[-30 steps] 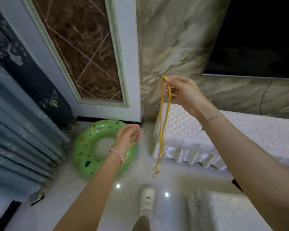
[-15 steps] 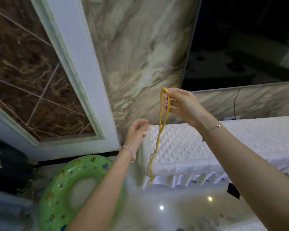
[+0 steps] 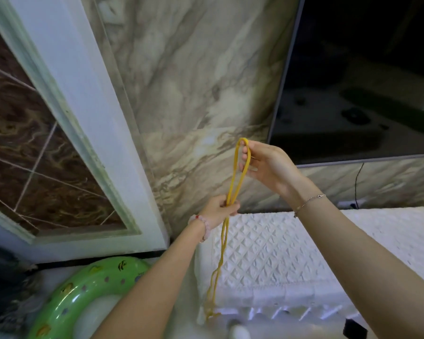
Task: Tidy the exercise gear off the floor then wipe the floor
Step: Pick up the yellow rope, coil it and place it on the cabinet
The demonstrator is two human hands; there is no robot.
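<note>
A thin yellow resistance band (image 3: 233,184) hangs doubled in front of the marble wall. My right hand (image 3: 267,165) pinches its top loop at chest height. My left hand (image 3: 220,210) is closed around both strands lower down, below the right hand. The band's loose tail (image 3: 212,299) dangles on toward the floor, ending in a knot. A green inflatable swim ring (image 3: 66,299) lies on the pale glossy floor at the lower left, partly hidden by my left forearm.
A low cabinet draped in a white quilted cover (image 3: 279,253) stands against the wall right of the band. A large dark TV screen (image 3: 365,77) hangs above it. A white-framed brown marble panel (image 3: 47,155) fills the left. A white shoe tip (image 3: 239,332) shows at the bottom.
My left hand has risen from over the swim ring and closed around the band's strands. The view has tilted up toward the wall and TV.
</note>
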